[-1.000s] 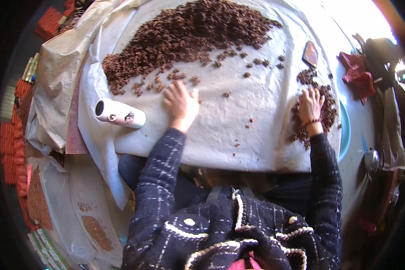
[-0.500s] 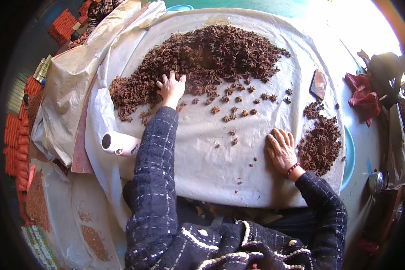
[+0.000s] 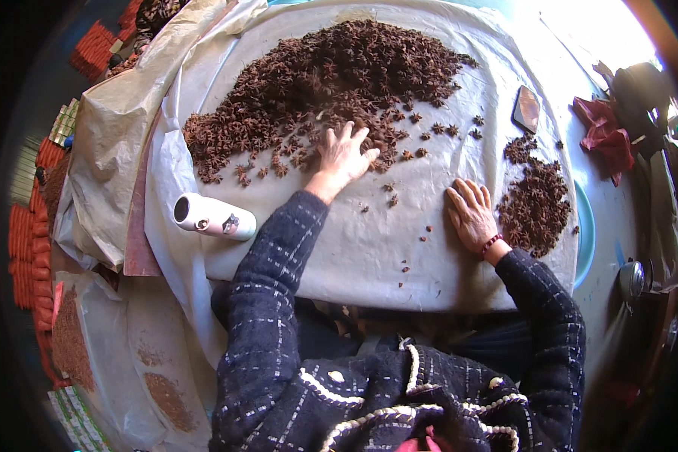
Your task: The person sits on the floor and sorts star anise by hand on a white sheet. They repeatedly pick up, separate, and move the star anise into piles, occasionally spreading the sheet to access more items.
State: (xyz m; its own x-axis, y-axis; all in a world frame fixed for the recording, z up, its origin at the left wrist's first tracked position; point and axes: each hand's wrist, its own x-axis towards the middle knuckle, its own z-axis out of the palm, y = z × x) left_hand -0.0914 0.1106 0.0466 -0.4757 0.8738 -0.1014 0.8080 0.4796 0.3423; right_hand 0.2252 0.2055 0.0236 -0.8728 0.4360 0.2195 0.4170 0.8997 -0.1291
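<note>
A large heap of dried star anise (image 3: 309, 83) spreads over the far side of the cloth-covered table (image 3: 339, 260). My left hand (image 3: 343, 157) rests at the heap's near edge, its fingers spread and touching loose pods. Flat on the cloth at the right lies my right hand (image 3: 473, 216), fingers stretched out and holding nothing. Just right of it sits a smaller pile of star anise (image 3: 536, 205). A few single pods and crumbs are scattered between the two hands.
A pale pink bottle (image 3: 215, 217) stands left of my left forearm. Beyond the smaller pile lies a phone (image 3: 527, 110). A blue basin (image 3: 584, 237) shows past the right edge, near a dark red cloth (image 3: 604, 139). Stacked red bags (image 3: 32, 248) and another person (image 3: 157, 16) are at the left.
My left hand has swept right along the heap's near edge, and pods there have shifted and gathered with it. The right hand stays flat in its place beside the smaller pile.
</note>
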